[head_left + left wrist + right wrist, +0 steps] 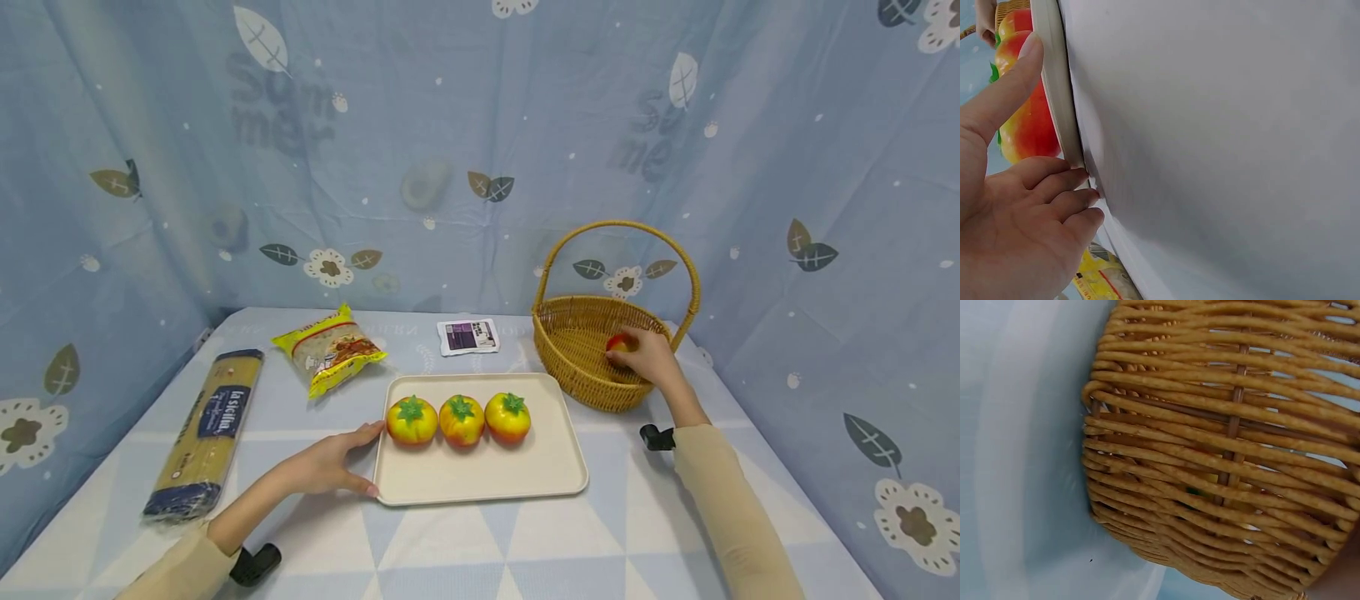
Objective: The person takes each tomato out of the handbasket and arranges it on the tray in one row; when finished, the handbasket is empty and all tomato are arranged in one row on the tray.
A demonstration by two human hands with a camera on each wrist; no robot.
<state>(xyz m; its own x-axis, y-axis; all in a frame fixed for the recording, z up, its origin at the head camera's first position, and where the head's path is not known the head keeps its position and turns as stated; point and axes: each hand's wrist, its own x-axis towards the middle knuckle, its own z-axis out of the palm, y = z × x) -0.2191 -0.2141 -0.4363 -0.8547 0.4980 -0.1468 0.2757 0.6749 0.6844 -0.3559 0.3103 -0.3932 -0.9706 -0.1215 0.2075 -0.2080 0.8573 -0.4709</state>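
Observation:
My left hand [330, 463] touches the left edge of a cream tray [480, 483], its thumb and fingers spread apart along the rim. In the left wrist view, the fingertips of that hand [1029, 206] rest against the tray's edge [1060, 94]. Lined up on the tray are three yellow-and-red tomatoes with green star-shaped tops, the left tomato [411, 420], middle tomato [461, 421] and right tomato [507, 418]. My right hand [647, 357] holds another red-and-yellow tomato [617, 347] inside a wicker basket [577, 367]. The basket's weave [1210, 437] hides most of it in the right wrist view.
A pack of spaghetti [206, 437] lies at the left. Behind the tray are a yellow bag of noodles [330, 350] and a small white-and-purple packet [468, 337]. The basket's tall handle [619, 223] arches above it. A blue patterned curtain [420, 100] surrounds the table.

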